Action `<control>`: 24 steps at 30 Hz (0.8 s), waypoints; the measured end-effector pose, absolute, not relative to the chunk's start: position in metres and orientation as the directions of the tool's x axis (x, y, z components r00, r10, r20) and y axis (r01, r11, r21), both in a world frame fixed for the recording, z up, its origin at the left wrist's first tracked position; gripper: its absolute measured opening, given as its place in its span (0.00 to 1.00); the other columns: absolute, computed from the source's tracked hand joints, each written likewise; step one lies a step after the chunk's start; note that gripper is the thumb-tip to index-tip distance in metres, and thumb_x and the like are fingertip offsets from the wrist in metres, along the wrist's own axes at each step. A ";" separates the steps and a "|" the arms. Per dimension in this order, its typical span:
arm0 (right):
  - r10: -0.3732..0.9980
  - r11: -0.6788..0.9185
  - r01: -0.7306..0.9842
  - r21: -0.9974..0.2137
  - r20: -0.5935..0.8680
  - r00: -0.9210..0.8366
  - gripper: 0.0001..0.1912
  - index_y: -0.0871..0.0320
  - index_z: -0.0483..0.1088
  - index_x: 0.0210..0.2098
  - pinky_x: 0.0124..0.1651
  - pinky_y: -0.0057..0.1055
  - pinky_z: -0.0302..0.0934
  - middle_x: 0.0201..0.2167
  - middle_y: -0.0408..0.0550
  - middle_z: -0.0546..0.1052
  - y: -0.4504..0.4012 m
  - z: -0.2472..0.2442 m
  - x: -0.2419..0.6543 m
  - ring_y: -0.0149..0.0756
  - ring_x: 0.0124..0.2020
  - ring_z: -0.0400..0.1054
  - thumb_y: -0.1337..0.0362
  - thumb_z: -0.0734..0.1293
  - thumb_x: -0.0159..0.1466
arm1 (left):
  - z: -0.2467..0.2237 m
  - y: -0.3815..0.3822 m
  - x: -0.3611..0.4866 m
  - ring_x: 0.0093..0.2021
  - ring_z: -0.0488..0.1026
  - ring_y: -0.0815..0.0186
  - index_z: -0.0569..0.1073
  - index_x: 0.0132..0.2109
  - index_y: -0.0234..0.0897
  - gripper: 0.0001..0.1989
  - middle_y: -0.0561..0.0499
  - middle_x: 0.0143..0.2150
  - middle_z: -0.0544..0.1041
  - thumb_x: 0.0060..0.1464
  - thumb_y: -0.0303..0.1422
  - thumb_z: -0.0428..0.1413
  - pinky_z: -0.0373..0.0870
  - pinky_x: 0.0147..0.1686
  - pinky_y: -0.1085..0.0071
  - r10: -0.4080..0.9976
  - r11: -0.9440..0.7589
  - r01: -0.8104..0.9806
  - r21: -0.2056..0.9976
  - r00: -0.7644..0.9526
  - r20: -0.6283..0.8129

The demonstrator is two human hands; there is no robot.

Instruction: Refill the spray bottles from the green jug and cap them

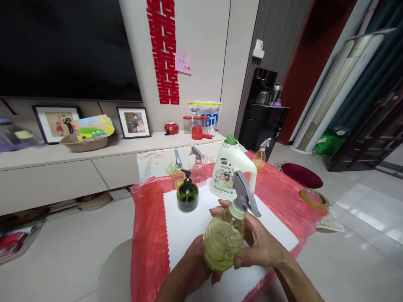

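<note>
A clear yellow-green spray bottle [224, 240] with a grey trigger head is held up, tilted to the right, above the white sheet. My left hand [193, 262] cups its lower left side and base. Around its right side my right hand [260, 247] is wrapped, the thumb pressed low on the body. Pale liquid with bubbles shows inside. Just behind stands a white detergent jug [222, 176] with a green pouring spout. A dark green pump bottle [187, 198] is to the left, apart from my hands.
A pink spray bottle [199, 173] and a yellow-orange spray bottle [178, 178] stand behind the pump bottle. Another spray bottle [260, 158] is at the right rear. Tape [315, 199] lies at the right edge of the red plastic cover [147, 235]. A low cabinet [122, 153] lines the wall.
</note>
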State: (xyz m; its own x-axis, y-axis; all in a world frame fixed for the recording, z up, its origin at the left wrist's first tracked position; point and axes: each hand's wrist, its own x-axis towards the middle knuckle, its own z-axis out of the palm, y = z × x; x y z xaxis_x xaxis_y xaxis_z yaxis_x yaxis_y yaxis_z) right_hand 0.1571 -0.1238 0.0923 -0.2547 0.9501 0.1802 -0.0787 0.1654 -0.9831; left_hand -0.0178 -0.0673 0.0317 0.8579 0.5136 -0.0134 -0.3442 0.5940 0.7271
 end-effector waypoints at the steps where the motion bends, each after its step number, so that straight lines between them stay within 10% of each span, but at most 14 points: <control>1: 0.958 0.151 -0.097 -0.984 0.170 -0.232 0.55 0.59 0.55 0.71 0.70 0.36 0.58 0.64 0.60 0.54 -0.126 0.091 0.155 0.42 0.65 0.56 0.58 0.81 0.51 | 0.033 -0.068 -0.017 0.15 0.63 0.73 0.77 0.34 0.32 0.30 0.52 0.20 0.69 0.49 0.59 0.62 0.55 0.14 0.77 0.494 0.596 -0.329 0.732 0.870 -0.012; 7: 0.968 0.240 -0.105 -0.965 0.246 -0.044 0.61 0.57 0.46 0.74 0.59 0.37 0.69 0.64 0.63 0.54 -0.148 0.097 0.162 0.47 0.60 0.63 0.57 0.81 0.51 | 0.019 -0.063 -0.018 0.24 0.74 0.67 0.79 0.48 0.32 0.39 0.45 0.32 0.78 0.42 0.63 0.64 0.67 0.22 0.74 0.465 0.584 -0.312 0.749 0.885 0.007; 12: 0.882 0.343 0.205 -0.917 0.389 0.264 0.55 0.57 0.49 0.72 0.56 0.35 0.71 0.62 0.62 0.58 -0.149 0.120 0.226 0.45 0.58 0.65 0.57 0.79 0.55 | 0.001 -0.055 -0.019 0.33 0.77 0.66 0.76 0.56 0.40 0.29 0.42 0.47 0.78 0.51 0.49 0.66 0.68 0.27 0.75 0.534 0.538 -0.306 0.785 0.845 -0.037; 18: 0.635 0.021 0.581 -0.814 0.459 0.621 0.51 0.60 0.61 0.64 0.59 0.38 0.67 0.56 0.56 0.64 -0.099 0.103 0.323 0.44 0.56 0.64 0.47 0.80 0.48 | 0.001 -0.056 -0.018 0.34 0.76 0.66 0.77 0.55 0.40 0.27 0.42 0.48 0.77 0.51 0.45 0.67 0.67 0.29 0.74 0.512 0.496 -0.215 0.841 0.855 -0.083; 24: 0.540 -0.119 0.583 -0.804 0.441 0.717 0.56 0.67 0.61 0.64 0.59 0.37 0.63 0.52 0.58 0.66 -0.044 0.071 0.391 0.41 0.51 0.64 0.43 0.77 0.43 | -0.022 -0.052 -0.012 0.31 0.76 0.67 0.77 0.53 0.41 0.27 0.44 0.46 0.76 0.47 0.44 0.70 0.67 0.26 0.74 0.510 0.507 -0.179 0.843 0.851 -0.126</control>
State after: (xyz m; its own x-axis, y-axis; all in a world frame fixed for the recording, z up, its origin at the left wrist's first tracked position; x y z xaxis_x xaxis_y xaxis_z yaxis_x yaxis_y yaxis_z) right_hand 0.3909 -0.0440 0.0705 0.7174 0.5396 0.4406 0.5831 -0.1191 -0.8037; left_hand -0.0119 -0.0525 -0.0218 0.8507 0.5101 -0.1265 -0.1790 0.5074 0.8429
